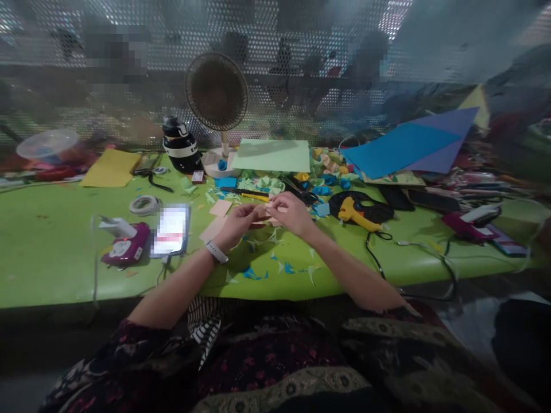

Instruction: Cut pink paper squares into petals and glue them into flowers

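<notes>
My left hand (238, 222) and my right hand (291, 213) meet above the middle of the green table (172, 287). Between their pinched fingertips is a small piece of peach paper (262, 213), mostly hidden by the fingers. Peach paper squares (221, 207) lie just left of my left hand. A black-and-yellow tool (253, 195), perhaps a cutter, rests behind the hands. Blue and pale paper scraps (258, 273) are scattered in front of them. To the right of my right hand, a yellow glue gun (358, 215) lies on a black mat or pouch.
A lit phone (170, 230), tape roll (144, 205) and purple device (125, 245) stand left. Behind are a black bottle (181, 146), fan (216, 92), green sheet (272, 155) and folded paper pieces (329, 166). Blue sheets (400, 146) and a cable (447, 269) lie right.
</notes>
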The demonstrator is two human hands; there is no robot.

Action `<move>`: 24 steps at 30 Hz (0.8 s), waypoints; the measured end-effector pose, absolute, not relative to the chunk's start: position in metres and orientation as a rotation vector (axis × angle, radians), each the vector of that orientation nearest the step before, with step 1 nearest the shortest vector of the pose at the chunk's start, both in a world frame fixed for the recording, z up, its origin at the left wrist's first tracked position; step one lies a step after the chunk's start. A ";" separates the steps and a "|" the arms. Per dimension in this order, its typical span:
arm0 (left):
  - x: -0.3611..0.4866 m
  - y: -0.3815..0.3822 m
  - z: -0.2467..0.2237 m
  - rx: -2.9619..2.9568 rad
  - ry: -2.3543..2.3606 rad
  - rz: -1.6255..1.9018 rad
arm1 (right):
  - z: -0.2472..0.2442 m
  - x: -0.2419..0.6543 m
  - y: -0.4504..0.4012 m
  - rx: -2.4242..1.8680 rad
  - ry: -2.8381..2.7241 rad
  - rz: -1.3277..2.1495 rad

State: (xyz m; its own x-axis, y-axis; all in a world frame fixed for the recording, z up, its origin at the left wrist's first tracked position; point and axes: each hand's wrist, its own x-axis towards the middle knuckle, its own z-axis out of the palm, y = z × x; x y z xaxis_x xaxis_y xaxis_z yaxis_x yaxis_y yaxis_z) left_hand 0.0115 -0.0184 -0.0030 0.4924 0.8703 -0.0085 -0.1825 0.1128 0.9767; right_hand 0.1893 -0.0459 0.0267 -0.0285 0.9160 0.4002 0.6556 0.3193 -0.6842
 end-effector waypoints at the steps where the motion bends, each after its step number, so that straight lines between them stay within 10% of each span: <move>1: 0.011 -0.018 -0.003 1.198 0.704 0.861 | 0.023 0.189 -0.043 -1.444 -1.746 0.446; 24: 0.010 -0.020 0.000 1.149 0.665 0.830 | 0.017 0.201 -0.042 -1.383 -1.709 0.557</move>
State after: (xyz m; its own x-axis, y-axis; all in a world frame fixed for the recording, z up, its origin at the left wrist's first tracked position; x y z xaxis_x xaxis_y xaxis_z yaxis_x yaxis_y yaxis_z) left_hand 0.0099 -0.0195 -0.0001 0.5411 0.8401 -0.0379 -0.2196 0.1846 0.9580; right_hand 0.2005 -0.0421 0.0165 -0.0314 0.9430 0.3314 0.5662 0.2900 -0.7716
